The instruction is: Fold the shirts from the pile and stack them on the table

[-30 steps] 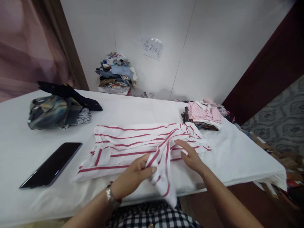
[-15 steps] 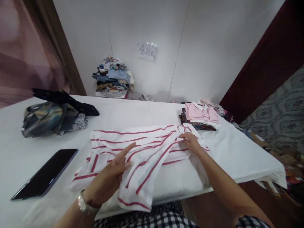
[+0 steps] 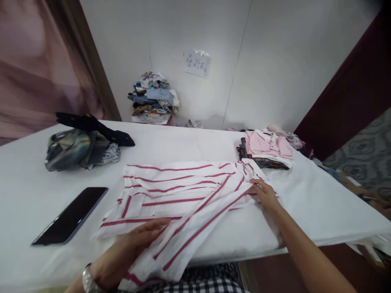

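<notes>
A white shirt with red stripes (image 3: pixel 180 195) lies spread flat near the front edge of the table (image 3: pixel 320 203), about midway along it, with one striped flap running diagonally down and hanging over that front edge. The left hand (image 3: pixel 134 244) lies palm down on the lower part of this flap close to the front edge, fingers stretched out and flat against the cloth rather than gripping it; a metal watch (image 3: pixel 88 280) shows at the wrist. The right hand (image 3: pixel 265 193) rests at the shirt's right end, arm extended across the table's front edge, fingertips on the striped cloth; whether they pinch a fold or only press on it cannot be told from here, since the fingers partly cover the spot.

There are no boxes or baskets on the table; clothes sit in loose stacks instead. A folded pile topped by a pink garment (image 3: pixel 269 148) stands toward the far right corner, just beyond the shirt's right end. A dark crumpled heap (image 3: pixel 79 146) lies toward the far left side. A black phone (image 3: pixel 70 215) lies screen up near the front left, just beside the shirt's left edge. Behind the table's far edge, against the wall, another mixed stack of clothes (image 3: pixel 154 97) rises, with a paper sign (image 3: pixel 197 63) taped above it.
</notes>
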Demonstrator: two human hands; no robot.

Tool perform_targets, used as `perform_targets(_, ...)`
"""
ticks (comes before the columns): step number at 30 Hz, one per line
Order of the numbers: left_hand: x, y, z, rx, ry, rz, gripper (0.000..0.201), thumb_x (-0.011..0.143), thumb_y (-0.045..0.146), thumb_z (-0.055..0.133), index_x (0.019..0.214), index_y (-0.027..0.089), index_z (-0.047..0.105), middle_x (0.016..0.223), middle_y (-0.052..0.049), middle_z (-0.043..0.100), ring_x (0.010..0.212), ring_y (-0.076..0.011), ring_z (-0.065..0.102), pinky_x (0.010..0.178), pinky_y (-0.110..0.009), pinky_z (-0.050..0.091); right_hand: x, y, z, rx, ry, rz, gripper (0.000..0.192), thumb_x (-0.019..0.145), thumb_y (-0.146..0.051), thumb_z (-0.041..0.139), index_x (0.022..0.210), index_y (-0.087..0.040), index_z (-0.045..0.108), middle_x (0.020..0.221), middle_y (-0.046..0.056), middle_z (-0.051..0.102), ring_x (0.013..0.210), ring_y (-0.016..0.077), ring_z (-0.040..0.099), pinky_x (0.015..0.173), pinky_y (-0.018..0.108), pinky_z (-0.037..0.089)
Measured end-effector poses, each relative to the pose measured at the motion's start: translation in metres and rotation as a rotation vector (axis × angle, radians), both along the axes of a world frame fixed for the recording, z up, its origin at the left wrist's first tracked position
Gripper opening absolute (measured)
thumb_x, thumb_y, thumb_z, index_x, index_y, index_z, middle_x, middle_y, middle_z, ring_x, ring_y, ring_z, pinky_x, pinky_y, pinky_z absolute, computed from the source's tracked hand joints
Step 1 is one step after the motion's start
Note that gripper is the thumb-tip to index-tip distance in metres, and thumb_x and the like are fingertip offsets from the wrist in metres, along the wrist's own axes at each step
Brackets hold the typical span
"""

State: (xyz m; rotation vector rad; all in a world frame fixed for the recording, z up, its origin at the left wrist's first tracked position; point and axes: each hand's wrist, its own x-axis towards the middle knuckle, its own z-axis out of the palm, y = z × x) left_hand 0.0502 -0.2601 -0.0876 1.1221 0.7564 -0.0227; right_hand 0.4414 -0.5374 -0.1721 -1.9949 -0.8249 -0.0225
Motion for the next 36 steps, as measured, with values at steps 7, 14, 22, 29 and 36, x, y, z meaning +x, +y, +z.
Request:
perform_targets(7,-0.019,-0.001,-0.008,-0.048,-0.023,-0.136,0.028,0.069,0.022,0.073,0.097,0.026,0.077,0.091,0.001,0.075,0.085,-0.0239,0.072,0.075,-0.031,0.058,0.02,0.011,-0.008,-0.086,-0.184,0.31,0.028,0.078,-0.038,0.059,0.097,-0.024,0.074,0.118,0.01,0.069,0.119,0.0282,0.058,0.107,0.049,0.041)
perform_targets(14,0.011,0.033,0.022,-0.406,-0.333,0.362,0.025,0.081,0.015,0.065,0.105,0.015,0.07,0.09,-0.009,0.074,0.078,-0.02,0.072,0.072,-0.029,0.059,0.03,0.023,0.019,-0.143,0.046,0.172,0.037,0.08,-0.053,0.058,0.091,-0.022,0.074,0.096,0.008,0.074,0.093,0.0258,0.066,0.085,0.037,0.052)
perform_targets(22,0.07,0.048,-0.012,-0.417,-0.389,0.885,0.048,0.097,0.038,0.038,0.132,0.004,0.042,0.106,-0.023,0.068,0.088,-0.0217,0.071,0.067,-0.03,0.06,0.058,0.077,0.051,-0.324,-0.077,0.088,0.034,0.075,-0.051,0.057,0.069,-0.02,0.069,0.062,0.001,0.065,0.06,0.0168,0.057,0.055,0.026,0.039)
perform_targets(29,0.061,0.094,-0.013,0.586,-0.119,0.626,0.031,0.079,0.035,0.064,0.105,0.017,0.065,0.107,-0.009,0.068,0.081,-0.0168,0.066,0.071,-0.028,0.053,0.071,0.066,0.026,-0.255,0.013,0.088,0.04,0.075,-0.055,0.059,0.091,-0.022,0.074,0.091,0.005,0.074,0.081,0.0218,0.065,0.071,0.03,0.049)
perform_targets(36,0.103,0.158,-0.019,1.459,0.552,-0.001,0.048,0.085,0.043,0.05,0.119,0.013,0.062,0.126,-0.021,0.062,0.117,-0.0347,0.057,0.097,-0.045,0.043,0.076,0.056,0.015,-0.169,0.035,0.083,0.039,0.068,-0.044,0.065,0.096,-0.02,0.075,0.095,0.007,0.073,0.082,0.0237,0.066,0.075,0.037,0.052)
